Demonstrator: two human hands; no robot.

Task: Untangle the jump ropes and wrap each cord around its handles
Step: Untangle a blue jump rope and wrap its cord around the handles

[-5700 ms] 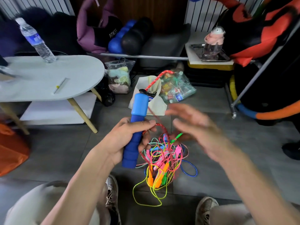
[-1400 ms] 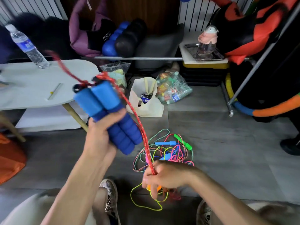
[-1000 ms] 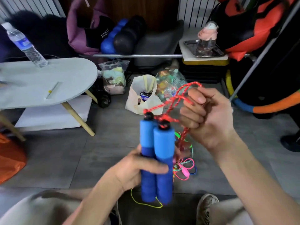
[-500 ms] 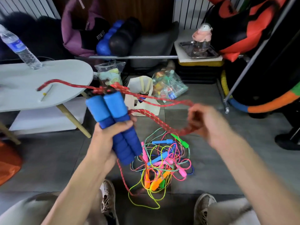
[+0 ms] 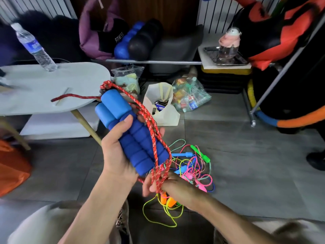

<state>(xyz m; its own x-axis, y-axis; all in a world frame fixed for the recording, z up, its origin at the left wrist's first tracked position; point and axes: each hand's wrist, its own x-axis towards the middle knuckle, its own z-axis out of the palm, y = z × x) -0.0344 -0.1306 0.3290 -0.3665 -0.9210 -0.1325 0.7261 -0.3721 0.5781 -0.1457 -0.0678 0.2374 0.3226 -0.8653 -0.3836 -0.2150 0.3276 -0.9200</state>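
On the floor point(image 5: 246, 155) the heap of tangled ropes point(image 5: 191, 166) lies unsorted, so most of the job is left. The left hand point(image 5: 117, 148) grips the two blue handles point(image 5: 133, 136) together, fingers curled round them. The right hand point(image 5: 175, 186) pinches the red cord point(image 5: 153, 138) below them; by my judgement its lengthwise wrapping is only begun.
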